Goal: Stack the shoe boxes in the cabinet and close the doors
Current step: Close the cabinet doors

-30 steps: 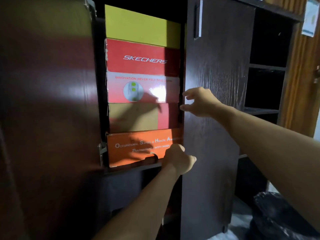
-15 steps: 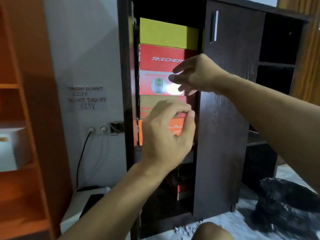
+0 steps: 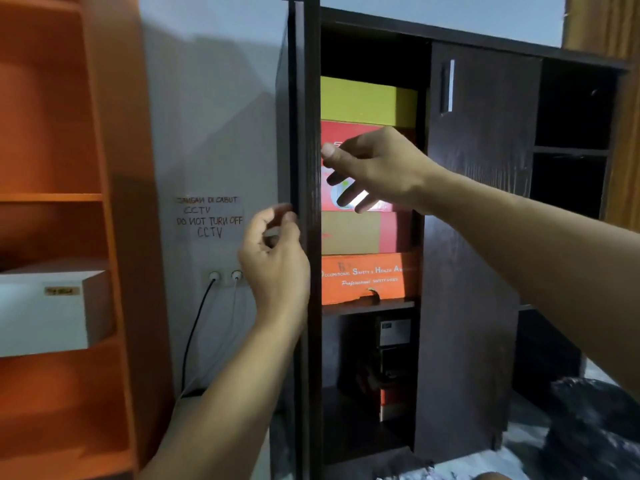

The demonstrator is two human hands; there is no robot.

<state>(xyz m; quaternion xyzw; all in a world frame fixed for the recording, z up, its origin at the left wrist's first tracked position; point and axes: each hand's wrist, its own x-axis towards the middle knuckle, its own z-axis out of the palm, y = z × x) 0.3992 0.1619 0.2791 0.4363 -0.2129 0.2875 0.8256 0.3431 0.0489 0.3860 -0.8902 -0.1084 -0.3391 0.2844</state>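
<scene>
Light came from behind the viewer, bright on the pale wall (image 3: 207, 98) and the orange shelf unit (image 3: 69, 133), dim inside the dark cabinet (image 3: 478, 237). A white glare spot burned on the red shoe box (image 3: 360, 195) below the right hand (image 3: 377, 168). Soft arm shadows fell across the wall. The hands and the black bag (image 3: 595, 427) were motion-blurred, and vertical lines bowed toward the edges.

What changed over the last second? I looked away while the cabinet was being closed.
The left hand left the orange box and now pinches the edge of the left door, seen edge-on. The right hand left the right door and hovers open before the red box. The box stack and right door stayed put.
</scene>
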